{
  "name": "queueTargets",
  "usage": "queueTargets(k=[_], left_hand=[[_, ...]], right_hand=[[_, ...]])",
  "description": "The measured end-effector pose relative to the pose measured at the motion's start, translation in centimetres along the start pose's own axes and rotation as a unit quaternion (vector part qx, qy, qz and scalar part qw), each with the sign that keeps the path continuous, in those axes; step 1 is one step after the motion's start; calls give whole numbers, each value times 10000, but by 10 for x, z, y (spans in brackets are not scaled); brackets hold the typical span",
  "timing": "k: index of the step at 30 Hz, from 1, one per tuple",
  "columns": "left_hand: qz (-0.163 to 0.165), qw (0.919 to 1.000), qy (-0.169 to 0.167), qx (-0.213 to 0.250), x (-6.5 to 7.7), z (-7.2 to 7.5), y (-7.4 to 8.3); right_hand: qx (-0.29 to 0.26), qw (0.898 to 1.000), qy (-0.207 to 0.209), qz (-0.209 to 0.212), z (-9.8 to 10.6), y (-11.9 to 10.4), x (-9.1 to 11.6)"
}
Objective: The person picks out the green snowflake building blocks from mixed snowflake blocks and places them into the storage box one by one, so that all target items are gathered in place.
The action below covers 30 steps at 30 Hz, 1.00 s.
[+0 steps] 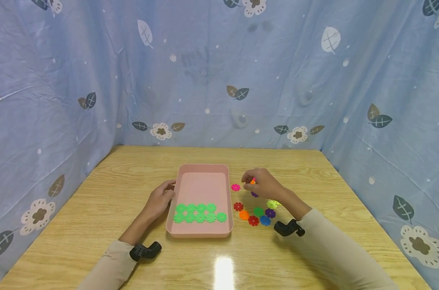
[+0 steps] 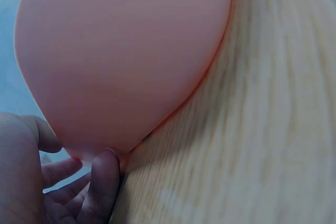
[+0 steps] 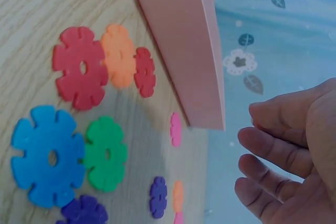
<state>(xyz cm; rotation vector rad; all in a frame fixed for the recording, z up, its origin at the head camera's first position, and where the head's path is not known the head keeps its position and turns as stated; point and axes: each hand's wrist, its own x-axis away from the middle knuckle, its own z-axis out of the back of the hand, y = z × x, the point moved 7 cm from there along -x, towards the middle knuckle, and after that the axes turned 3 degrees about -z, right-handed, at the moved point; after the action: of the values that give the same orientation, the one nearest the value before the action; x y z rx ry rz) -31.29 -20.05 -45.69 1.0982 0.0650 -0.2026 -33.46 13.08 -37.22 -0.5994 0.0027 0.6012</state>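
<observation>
A shallow pink tray (image 1: 203, 181) lies on the table, with several green notched plastic discs (image 1: 201, 218) in two rows along its near end. At its left wall, my left hand (image 1: 159, 201) rests with thumb and fingertips against the outside. My right hand (image 1: 264, 183) hovers right of the tray, its fingers loosely bent and nothing between them in the right wrist view. Below its fingers lie an orange disc (image 3: 178, 196), a pink one partly out of frame and a purple disc (image 3: 158, 198). Another pink disc (image 1: 235, 187) sits by the tray's right wall.
Nearer the front, right of the tray, loose discs are clustered: red (image 3: 80, 68), orange (image 3: 117, 56), blue (image 3: 48, 156), green (image 3: 106, 153) and purple (image 1: 270, 213). A yellow-green disc (image 1: 272, 204) lies partly under the right forearm. A patterned blue curtain (image 1: 205, 80) surrounds the wooden table (image 1: 139, 161).
</observation>
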Motion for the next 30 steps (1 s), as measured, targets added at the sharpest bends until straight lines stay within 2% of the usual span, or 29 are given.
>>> queueTargets(k=[15, 23, 30], left_hand=[[17, 10000, -39, -54, 0, 0, -2], [46, 9999, 51, -90, 3, -1, -3], [34, 9998, 92, -164, 0, 0, -1]], right_hand=[[-188, 9972, -598, -402, -9, 18, 15], [-370, 9961, -676, -434, -15, 30, 27], [-508, 9926, -879, -662, -18, 37, 34]])
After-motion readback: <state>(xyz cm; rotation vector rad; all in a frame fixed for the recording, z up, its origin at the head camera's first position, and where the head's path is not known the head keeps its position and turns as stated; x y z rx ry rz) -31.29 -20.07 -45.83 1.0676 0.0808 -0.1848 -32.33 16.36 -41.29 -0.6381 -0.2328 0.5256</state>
